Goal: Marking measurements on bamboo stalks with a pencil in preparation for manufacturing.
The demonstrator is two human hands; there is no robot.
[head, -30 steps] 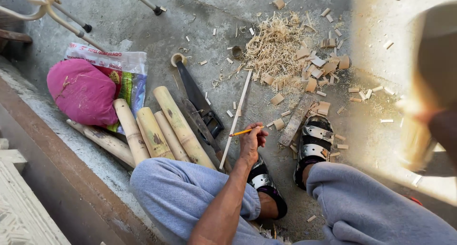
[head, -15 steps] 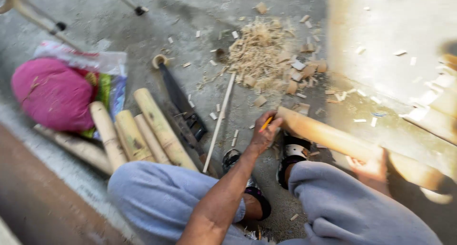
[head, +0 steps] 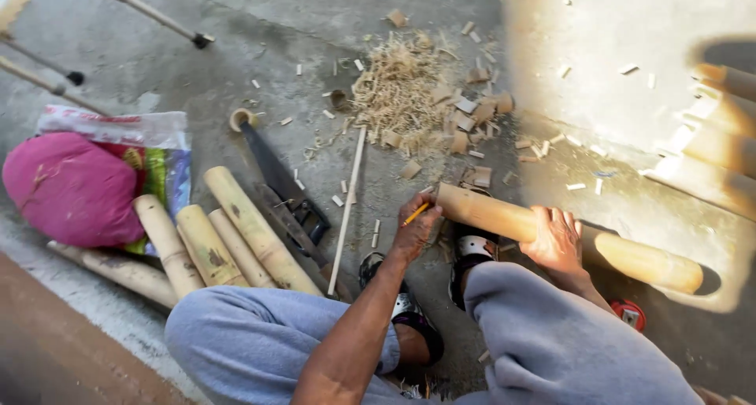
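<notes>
- Gripping a bamboo pole across my knees, my right hand clamps its middle above the concrete floor.
- My left hand pinches an orange pencil at the pole's cut end.
- The round pole could roll under a loose grip, skewing the mark.

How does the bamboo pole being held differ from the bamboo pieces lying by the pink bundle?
The held bamboo pole is gripped by the right hand, raised across the knee; the bamboo pieces lie untouched on the floor. The left hand puts a pencil to the pole's end; nothing touches the pieces. The pole is single; the pieces lie side by side. All are pale tan and round.
</notes>
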